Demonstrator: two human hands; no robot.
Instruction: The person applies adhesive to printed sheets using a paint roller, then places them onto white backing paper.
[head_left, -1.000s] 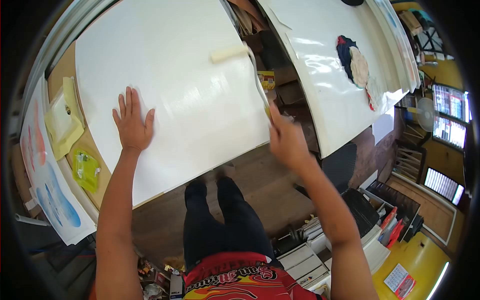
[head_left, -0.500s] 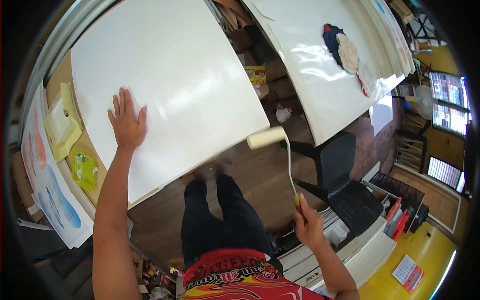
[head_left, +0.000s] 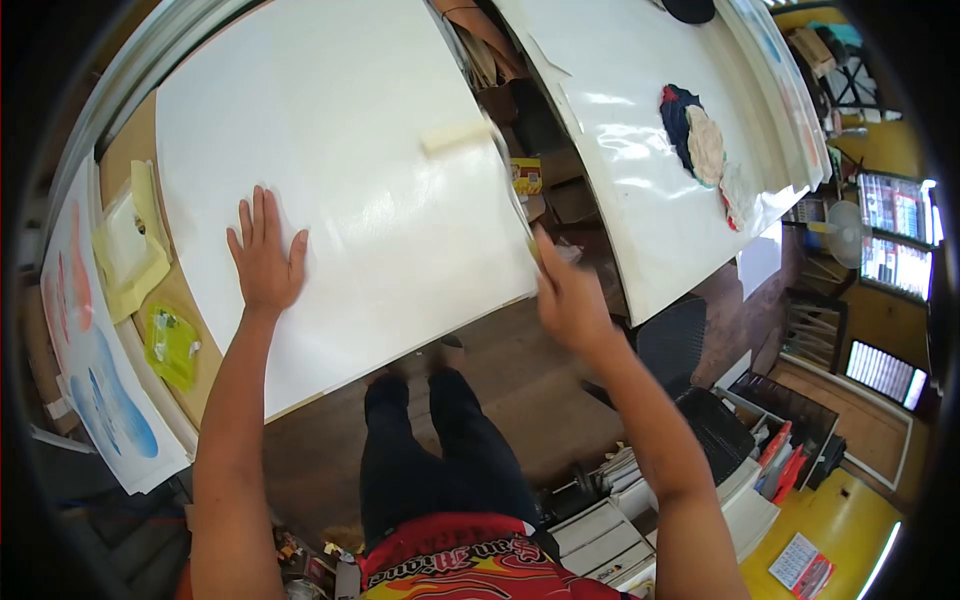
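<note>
My left hand (head_left: 268, 255) lies flat with fingers spread near the left side of a large glossy white sheet (head_left: 350, 140), which covers the table before me. In my right hand (head_left: 572, 298) is the handle of a paint roller. The cream sleeve of the paint roller (head_left: 457, 137), slightly blurred, is over the sheet's right part, close to its right edge. My right hand itself is just past the sheet's lower right corner. Left of the sheet, a pale yellow tray (head_left: 158, 262) and a lime green plastic container (head_left: 188, 350) rest on the tan board.
Across a gap on the right stands another white-topped table (head_left: 630, 190) bearing bunched rags (head_left: 705, 145). A black chair (head_left: 670, 345) is partly behind my right arm. Printed sheets with red and blue shapes (head_left: 115, 410) lie at the far left. A yellow surface (head_left: 850, 525) fills the lower right.
My right hand has moved up and forward, carrying the paint roller from beyond the sheet's near right corner to over its right part. My left hand stays flat on the sheet.
</note>
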